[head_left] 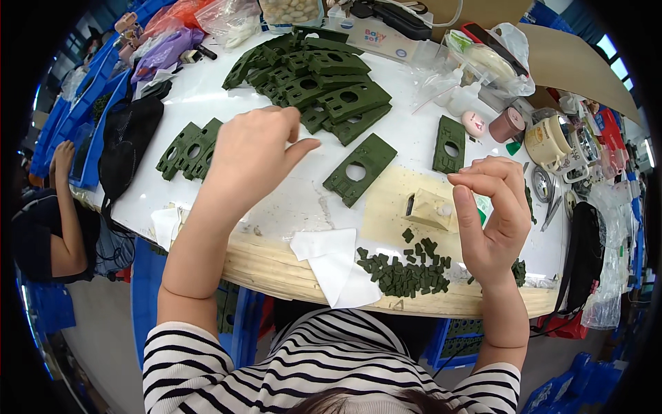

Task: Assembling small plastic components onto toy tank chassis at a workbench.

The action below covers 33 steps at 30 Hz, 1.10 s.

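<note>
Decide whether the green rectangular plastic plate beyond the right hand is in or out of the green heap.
Out: white tabletop shows between the plate and the green heap.

Green model-tank hull plates [345,100] lie heaped beyond the left hand [258,148]; a single plate [374,153] lies between it and the right hand [493,217], small green pieces [410,277] left of the latter's wrist.

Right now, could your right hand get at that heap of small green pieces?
Probably yes: the right hand is near the heap of small green pieces, and nothing seems to cover it; the pale block sits beyond, out of the way.
</note>
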Motion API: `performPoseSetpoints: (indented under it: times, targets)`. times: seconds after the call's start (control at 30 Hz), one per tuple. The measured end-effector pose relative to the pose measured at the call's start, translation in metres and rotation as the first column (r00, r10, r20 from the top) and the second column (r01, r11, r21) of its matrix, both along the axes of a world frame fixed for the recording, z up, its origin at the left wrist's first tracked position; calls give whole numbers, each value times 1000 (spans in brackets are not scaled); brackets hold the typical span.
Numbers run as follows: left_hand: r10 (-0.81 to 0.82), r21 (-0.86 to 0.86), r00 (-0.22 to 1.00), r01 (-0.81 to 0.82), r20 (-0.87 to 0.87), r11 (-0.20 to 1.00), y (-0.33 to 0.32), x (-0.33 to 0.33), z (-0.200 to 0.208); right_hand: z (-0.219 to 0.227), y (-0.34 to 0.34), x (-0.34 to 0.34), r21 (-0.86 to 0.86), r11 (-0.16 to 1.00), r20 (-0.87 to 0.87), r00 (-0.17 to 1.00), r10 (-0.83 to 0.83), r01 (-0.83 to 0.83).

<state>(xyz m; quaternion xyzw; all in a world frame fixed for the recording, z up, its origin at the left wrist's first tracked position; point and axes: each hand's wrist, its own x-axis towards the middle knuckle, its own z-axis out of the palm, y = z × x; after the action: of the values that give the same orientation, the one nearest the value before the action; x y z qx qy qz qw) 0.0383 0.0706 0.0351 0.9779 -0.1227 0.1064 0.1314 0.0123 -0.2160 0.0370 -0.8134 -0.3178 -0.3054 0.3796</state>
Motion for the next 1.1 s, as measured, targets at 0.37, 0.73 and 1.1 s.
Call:
performPoseSetpoints:
  times: [0.37, 0.73, 1.1]
  targets:
    - [179, 395, 972, -106, -153, 913, 15, -9, 5, 7, -16, 9, 82, 991, 45, 993, -108, 104]
    - [213, 409, 947, -100, -241, 907, 25, -2, 7, 8, -108, 49, -420, 865, -460, 758, -463, 274]
    - [-204, -111, 877, 277, 436, 955, -20, -15, 10, -10, -128, 65, -580, 795, -578, 600, -553, 175]
